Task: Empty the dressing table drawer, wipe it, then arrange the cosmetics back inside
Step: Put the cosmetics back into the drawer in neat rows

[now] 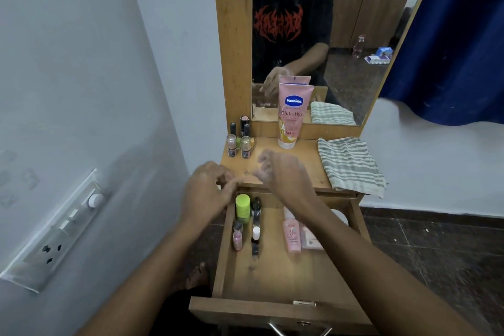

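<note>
The wooden drawer (272,308) is pulled out under the dressing table top (308,169). Inside it lie a lime-green bottle (242,209), a small pink bottle (237,239), a white-capped dark bottle (255,237), a pink tube (291,237) and a pink packet (311,240). On the top stand a pink Vaseline tube (290,117) and several small nail-polish bottles (240,142). My left hand (207,191) hovers at the top's front left edge, fingers curled, holding nothing. My right hand (281,172), blurred, hangs over the top with fingers apart and empty.
A folded striped cloth (350,165) lies on the right of the table top. A mirror (327,35) rises behind. A white wall with a switch and socket panel (57,232) is at left, a blue curtain (450,49) at right. My foot (193,275) is beside the drawer.
</note>
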